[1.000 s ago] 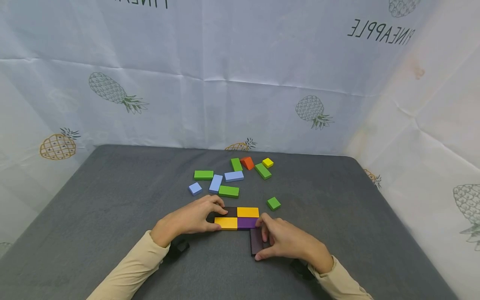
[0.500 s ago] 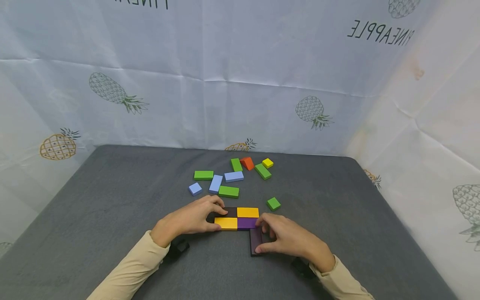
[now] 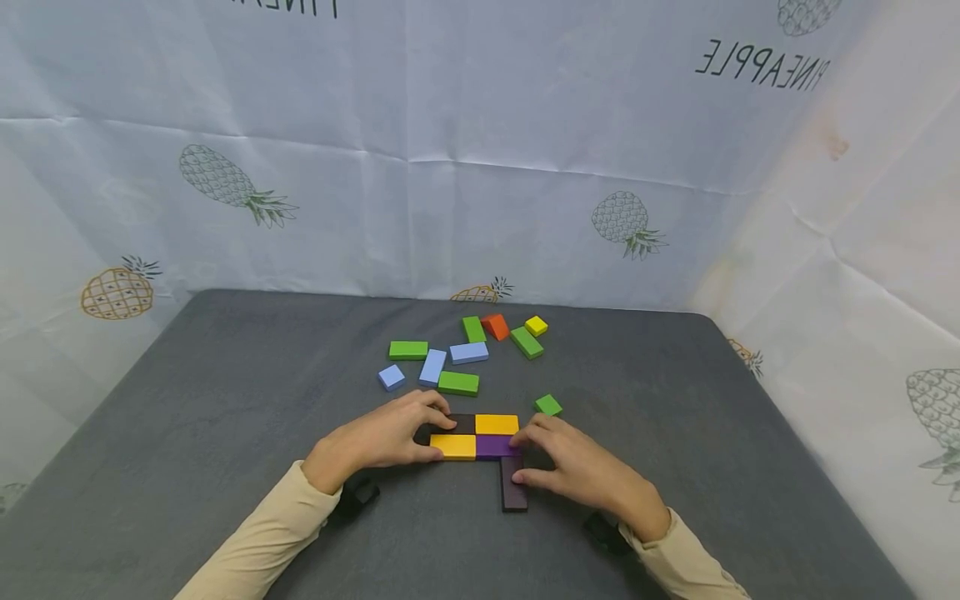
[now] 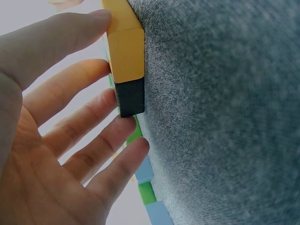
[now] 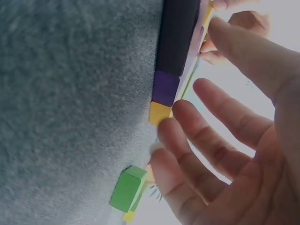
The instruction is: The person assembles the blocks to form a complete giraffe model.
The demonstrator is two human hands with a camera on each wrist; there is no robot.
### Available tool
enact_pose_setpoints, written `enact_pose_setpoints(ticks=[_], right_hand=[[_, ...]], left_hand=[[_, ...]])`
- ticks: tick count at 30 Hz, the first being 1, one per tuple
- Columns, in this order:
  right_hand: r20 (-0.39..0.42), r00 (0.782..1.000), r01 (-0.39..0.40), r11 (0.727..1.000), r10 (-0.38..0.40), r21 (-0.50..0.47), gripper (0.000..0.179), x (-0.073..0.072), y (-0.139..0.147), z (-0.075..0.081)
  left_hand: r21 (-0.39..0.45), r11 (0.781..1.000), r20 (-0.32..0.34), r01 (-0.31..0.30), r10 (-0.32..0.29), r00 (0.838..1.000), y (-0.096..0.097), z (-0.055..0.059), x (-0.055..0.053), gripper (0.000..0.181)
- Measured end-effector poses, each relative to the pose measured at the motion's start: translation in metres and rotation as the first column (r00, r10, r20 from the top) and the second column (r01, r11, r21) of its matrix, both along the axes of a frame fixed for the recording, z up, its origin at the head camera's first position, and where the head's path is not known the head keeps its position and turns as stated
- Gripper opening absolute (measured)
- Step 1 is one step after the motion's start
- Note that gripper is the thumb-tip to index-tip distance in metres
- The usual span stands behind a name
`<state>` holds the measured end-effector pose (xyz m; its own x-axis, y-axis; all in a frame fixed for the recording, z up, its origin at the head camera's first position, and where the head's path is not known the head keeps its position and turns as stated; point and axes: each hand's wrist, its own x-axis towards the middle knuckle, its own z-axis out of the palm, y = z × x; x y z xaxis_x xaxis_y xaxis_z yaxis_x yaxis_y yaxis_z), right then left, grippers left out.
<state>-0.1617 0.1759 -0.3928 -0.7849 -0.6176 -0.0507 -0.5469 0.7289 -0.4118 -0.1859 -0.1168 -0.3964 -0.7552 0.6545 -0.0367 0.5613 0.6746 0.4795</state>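
Four-sided wooden blocks lie together in two rows before me. At the left end, the thumb of my left hand [image 3: 390, 435] touches a yellow block [image 3: 453, 447], while its fingers reach a black block [image 3: 462, 424] behind. Another yellow block [image 3: 497, 424] and a purple block [image 3: 492, 447] make up the right end. A dark block [image 3: 513, 489] extends toward me from the purple one. Beside this joint is my right hand [image 3: 577, 468], fingertips by the purple block and thumb over the dark block's edge. In the right wrist view, the fingers [image 5: 206, 140] are spread and loosely bent.
A small green block [image 3: 548, 406] lies just beyond my right hand. Farther back on the grey table [image 3: 247, 400] are several green blocks [image 3: 458, 383], light blue blocks [image 3: 432, 367], a red wedge [image 3: 496, 327] and a small yellow block [image 3: 536, 325]. A pineapple-print cloth [image 3: 450, 225] hangs behind.
My right thumb has slid away from me along the dark block, from its near end to its upper half. The left hand and the blocks stay where they were.
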Motion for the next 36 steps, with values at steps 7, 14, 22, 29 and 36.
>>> enact_pose_setpoints(ticks=[7, 14, 22, 29, 36], right_hand=[[-0.127, 0.991, -0.047, 0.998, 0.041, -0.046, 0.028, -0.005, -0.005, 0.002], [-0.142, 0.989, -0.053, 0.998, 0.048, -0.029, 0.031, -0.018, -0.017, 0.005], [-0.165, 0.982, -0.096, 0.995, 0.089, -0.033, 0.029, -0.039, -0.027, 0.009], [-0.106, 0.99, -0.097, 0.994, 0.091, -0.048, 0.03, -0.057, -0.04, 0.012], [-0.048, 0.995, -0.094, 0.995, 0.092, -0.039, 0.032, -0.071, -0.054, 0.013]], left_hand=[[-0.007, 1.0, -0.003, 0.002, -0.002, 1.0, 0.0, 0.001, 0.001, 0.041], [-0.009, 1.0, -0.001, 0.002, -0.002, 1.0, -0.001, 0.001, 0.0, 0.04], [0.005, 1.0, -0.002, 0.019, -0.019, 1.0, -0.002, 0.0, -0.001, 0.04], [0.004, 1.0, 0.002, 0.03, -0.03, 1.0, -0.002, 0.001, -0.002, 0.04], [0.005, 0.999, -0.004, 0.036, -0.036, 0.999, -0.003, 0.0, -0.002, 0.039]])
